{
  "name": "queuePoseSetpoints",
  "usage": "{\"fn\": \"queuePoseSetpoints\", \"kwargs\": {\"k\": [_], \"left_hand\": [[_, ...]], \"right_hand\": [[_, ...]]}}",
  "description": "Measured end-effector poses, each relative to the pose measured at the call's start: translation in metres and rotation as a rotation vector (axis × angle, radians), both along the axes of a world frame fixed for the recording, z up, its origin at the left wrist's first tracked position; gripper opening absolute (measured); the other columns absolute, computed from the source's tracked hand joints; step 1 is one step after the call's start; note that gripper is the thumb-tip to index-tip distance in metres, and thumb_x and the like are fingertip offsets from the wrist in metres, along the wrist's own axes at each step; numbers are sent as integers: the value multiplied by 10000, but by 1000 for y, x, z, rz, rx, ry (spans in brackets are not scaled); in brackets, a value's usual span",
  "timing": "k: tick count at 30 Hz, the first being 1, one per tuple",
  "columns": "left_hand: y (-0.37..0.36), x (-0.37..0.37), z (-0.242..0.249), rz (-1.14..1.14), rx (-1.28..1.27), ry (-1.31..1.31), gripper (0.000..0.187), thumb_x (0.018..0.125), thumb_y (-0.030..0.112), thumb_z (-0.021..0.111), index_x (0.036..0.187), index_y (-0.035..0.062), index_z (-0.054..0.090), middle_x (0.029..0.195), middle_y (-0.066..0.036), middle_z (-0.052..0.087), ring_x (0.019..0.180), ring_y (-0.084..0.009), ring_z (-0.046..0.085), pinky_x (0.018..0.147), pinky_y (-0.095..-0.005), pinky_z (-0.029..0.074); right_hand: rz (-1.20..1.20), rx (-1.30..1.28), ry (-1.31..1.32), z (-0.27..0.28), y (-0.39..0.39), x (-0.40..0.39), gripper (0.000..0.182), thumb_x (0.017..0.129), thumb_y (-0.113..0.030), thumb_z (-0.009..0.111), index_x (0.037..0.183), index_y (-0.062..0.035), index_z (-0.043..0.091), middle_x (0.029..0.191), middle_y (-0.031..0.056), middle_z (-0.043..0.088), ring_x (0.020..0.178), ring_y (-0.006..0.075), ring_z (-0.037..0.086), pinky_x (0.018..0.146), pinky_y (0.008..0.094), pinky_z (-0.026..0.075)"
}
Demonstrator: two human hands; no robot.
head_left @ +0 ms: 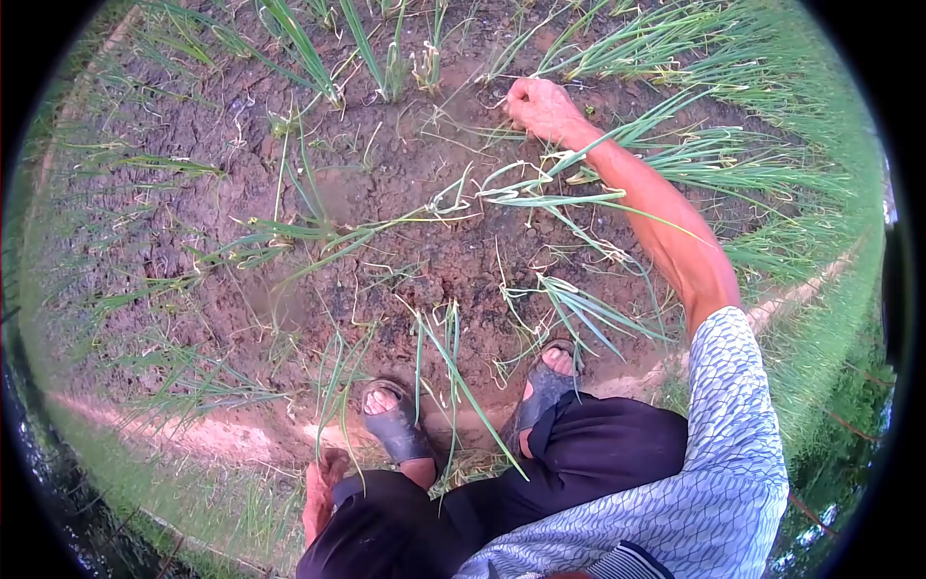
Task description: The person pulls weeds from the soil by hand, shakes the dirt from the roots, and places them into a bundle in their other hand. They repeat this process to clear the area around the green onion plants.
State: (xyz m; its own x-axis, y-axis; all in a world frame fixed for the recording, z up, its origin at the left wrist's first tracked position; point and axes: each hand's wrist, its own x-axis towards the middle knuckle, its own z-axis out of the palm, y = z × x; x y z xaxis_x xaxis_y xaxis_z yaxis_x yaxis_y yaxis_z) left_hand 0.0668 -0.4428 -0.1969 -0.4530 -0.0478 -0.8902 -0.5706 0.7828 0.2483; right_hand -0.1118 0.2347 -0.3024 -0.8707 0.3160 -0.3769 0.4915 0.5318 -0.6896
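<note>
My right hand (545, 108) reaches far out over the soil, its fingers pinched together low at the ground. Beside its fingertips stands a clump of green onion plants (502, 66); what the pinch holds, if anything, I cannot tell. My left hand (321, 487) is down by my left knee, fingers curled and partly hidden by the trouser leg. Long thin green leaves (333, 400) rise right at its fingers. Under my right forearm lie bent green onion leaves (550, 198).
Dark, moist soil (405, 275) forms the bed, with onion rows at the far side and a dense stand (714, 159) on the right. My sandalled feet (400, 425) are at the near edge, close to another onion clump (579, 309). A pale earth ridge (222, 439) borders the bed.
</note>
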Motion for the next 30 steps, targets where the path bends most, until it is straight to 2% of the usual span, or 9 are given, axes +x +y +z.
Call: {"fn": "queuePoseSetpoints", "kwargs": {"k": [1,2,6,9,13,17,21,26,30], "left_hand": [[-1,4,-1,12,-7,-8,198,847,184,616,949,18,651,779,-47,649,718,-136,580,641,-302,461],[-4,5,-4,19,0,0,199,847,185,617,950,17,651,780,-47,649,719,-137,581,643,-302,462],[8,1,-2,28,20,10,205,848,190,618,952,16,650,782,-50,650,726,-138,585,652,-304,465],[13,-2,2,28,26,17,209,849,194,619,953,16,650,784,-51,651,731,-139,587,659,-305,468],[19,-7,4,20,25,18,214,851,199,620,956,15,649,786,-54,652,738,-141,591,668,-306,471],[24,-10,2,5,40,27,220,852,204,621,958,14,648,789,-56,653,745,-143,594,677,-307,475],[28,-12,1,-10,67,58,225,853,209,622,960,12,647,791,-59,654,752,-144,598,686,-309,478],[23,-6,-16,-88,-98,119,237,869,216,617,962,-1,640,813,-71,656,764,-150,605,709,-304,486],[27,1,-35,297,19,484,245,904,228,605,954,-10,632,857,-64,656,761,-160,616,684,-289,482]], "right_hand": [[-134,-26,-33,0,1,-3,261,783,-176,617,1000,-31,633,664,108,614,619,211,615,551,322,464],[22,198,171,-15,7,-1,300,785,-179,632,1052,-41,618,647,91,607,571,198,603,528,334,465],[158,409,472,-45,1,-11,180,806,-174,592,899,-31,648,619,150,594,571,251,611,519,386,476],[209,600,307,-35,-13,-20,165,809,-187,582,842,-39,648,638,153,600,581,283,612,512,396,473],[355,111,71,-9,-40,-24,134,795,-126,550,866,-42,626,719,146,617,695,261,617,633,385,486],[546,34,41,18,-74,-37,161,770,-119,570,892,-32,630,701,113,601,665,196,567,615,351,460],[865,-54,-350,38,-103,-46,165,737,-90,552,850,-10,642,717,126,616,676,218,585,612,375,466],[769,195,251,3,-130,-65,115,780,-38,533,870,-1,594,818,185,647,692,339,615,614,402,499],[827,444,475,-13,-149,-103,130,786,-19,531,895,-17,603,776,196,631,778,347,648,683,406,535]]}}
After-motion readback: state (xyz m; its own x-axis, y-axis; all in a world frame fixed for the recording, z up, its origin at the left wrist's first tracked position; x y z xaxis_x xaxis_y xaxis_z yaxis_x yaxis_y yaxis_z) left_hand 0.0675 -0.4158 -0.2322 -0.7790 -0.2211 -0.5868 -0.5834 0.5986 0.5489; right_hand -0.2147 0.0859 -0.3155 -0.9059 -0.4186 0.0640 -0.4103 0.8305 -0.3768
